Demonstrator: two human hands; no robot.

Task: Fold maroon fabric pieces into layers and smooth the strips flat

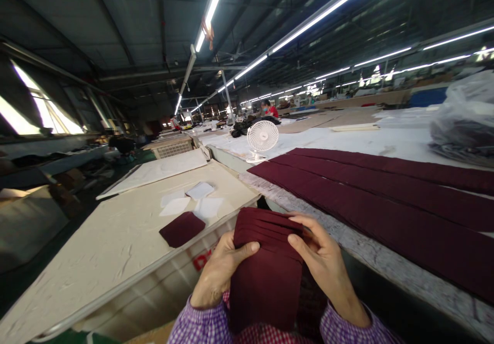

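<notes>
A stack of maroon fabric pieces (266, 287) hangs in front of me, its upper edges fanned into several layers. My left hand (227, 261) grips the stack's left side, thumb lying across the front and fingers hidden behind. On the other side, my right hand (320, 251) pinches the upper right edge between thumb and fingers. A small maroon fabric piece (182, 229) lies on the cream board to the left. Beyond it are several white pieces, one a small white stack (199, 190).
The cream board (127, 236) rests over a white plastic bin (154, 287). Long maroon fabric strips (370, 194) cover the table at right. A white fan (263, 137) stands ahead, and a clear plastic bag (465, 120) sits far right. A person in red (271, 110) is in the distance.
</notes>
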